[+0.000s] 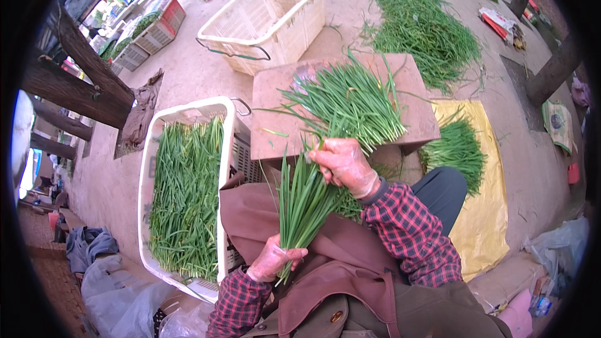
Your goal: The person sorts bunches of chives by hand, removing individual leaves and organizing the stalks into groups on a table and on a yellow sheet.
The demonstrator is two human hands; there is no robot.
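Note:
My left hand (273, 259) grips the lower stalk end of a bunch of green chives (303, 200) held over my lap and brown apron. My right hand (343, 164) is closed around the upper leaves of the same bunch. Just beyond it a fan of loose chives (350, 103) lies on a brown board (275, 97) in front of my knees.
A white crate (148, 169) packed with chives stands at my left. An empty cream basket (266, 22) sits beyond the board. More chives lie in a pile on the ground (429, 31) and on a yellow sheet (485, 213) at right. Wooden posts stand at far left.

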